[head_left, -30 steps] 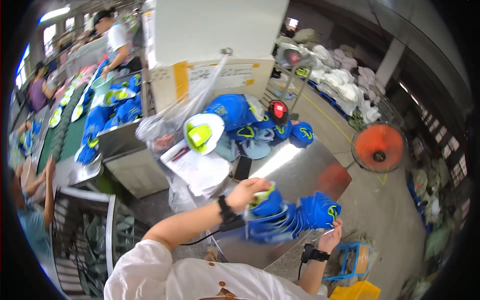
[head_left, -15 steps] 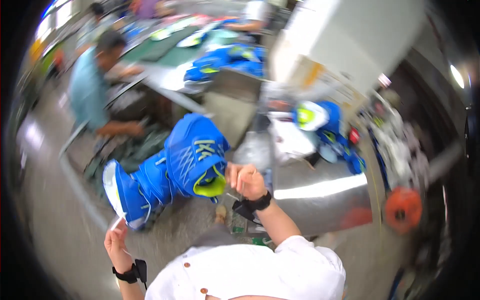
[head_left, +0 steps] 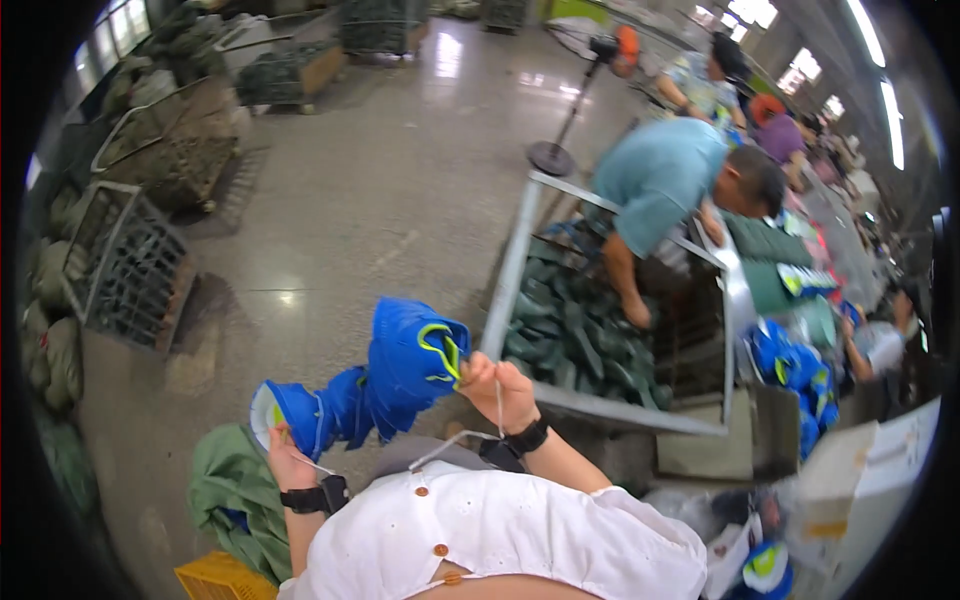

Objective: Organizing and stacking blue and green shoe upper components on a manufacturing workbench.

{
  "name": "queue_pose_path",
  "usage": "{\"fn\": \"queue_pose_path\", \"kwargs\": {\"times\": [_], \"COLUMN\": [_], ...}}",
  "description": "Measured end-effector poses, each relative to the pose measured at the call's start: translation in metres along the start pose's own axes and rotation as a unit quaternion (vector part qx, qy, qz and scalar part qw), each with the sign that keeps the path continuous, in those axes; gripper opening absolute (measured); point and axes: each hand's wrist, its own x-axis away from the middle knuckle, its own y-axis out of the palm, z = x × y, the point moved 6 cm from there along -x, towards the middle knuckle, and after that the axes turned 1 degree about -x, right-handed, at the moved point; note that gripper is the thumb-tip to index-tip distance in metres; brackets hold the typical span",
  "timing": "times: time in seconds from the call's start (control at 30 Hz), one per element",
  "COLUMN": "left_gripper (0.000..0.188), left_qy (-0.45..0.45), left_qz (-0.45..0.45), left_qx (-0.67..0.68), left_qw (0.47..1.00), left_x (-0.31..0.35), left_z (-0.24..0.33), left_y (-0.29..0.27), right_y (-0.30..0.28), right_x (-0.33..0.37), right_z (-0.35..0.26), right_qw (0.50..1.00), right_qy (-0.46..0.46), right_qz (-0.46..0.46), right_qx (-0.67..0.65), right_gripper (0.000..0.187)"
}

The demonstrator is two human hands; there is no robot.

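Observation:
A row of blue shoe uppers (head_left: 410, 365) with lime-green lining hangs between my two hands, nested one against another. My left hand (head_left: 287, 458) is closed at the left end of the row, by the upper with a white-and-lime inside (head_left: 264, 412). At the other end my right hand (head_left: 500, 388) pinches a white cord (head_left: 455, 437) beside a lime-edged opening. The cord loops down from that hand. Where it runs among the uppers is hidden. Both wrists wear black bands.
A grey-framed cart (head_left: 515, 270) full of dark green shoe lasts (head_left: 570, 325) stands ahead right; a person in teal (head_left: 660, 175) bends over it. Blue uppers (head_left: 795, 365) lie farther right. A green sack (head_left: 235, 480) and yellow crate (head_left: 225, 578) sit at lower left. A fan (head_left: 552, 157) stands beyond.
My view has swung left, bringing the open floor and the cart of lasts into sight. The uppers remain between my hands, with the row shorter and my left hand nearer my right.

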Motion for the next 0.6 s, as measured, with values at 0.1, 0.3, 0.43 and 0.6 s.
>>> {"fn": "queue_pose_path", "kwargs": {"times": [0.1,0.3,0.43,0.6], "left_gripper": [0.026,0.026,0.029,0.031], "left_qy": [0.017,0.098,0.134,0.022], "left_qz": [0.139,-0.001,0.015,-0.127], "left_qx": [0.028,0.188,0.294,0.264], "left_qw": [0.990,0.977,0.946,0.956], "left_x": [-0.004,-0.063,-0.110,-0.246], "left_z": [0.008,0.047,0.047,0.083], "left_y": [-0.010,0.010,0.056,0.154], "right_y": [-0.051,-0.091,-0.115,-0.158], "right_x": [-0.028,-0.127,-0.184,-0.272], "right_z": [0.018,0.046,0.062,0.076], "right_qw": [0.992,0.966,0.956,0.961], "right_qy": [0.073,0.197,0.230,0.163], "right_qz": [0.083,0.157,0.168,0.222], "right_qx": [-0.067,0.063,-0.075,-0.017], "right_gripper": [0.031,0.026,0.024,0.026]}}
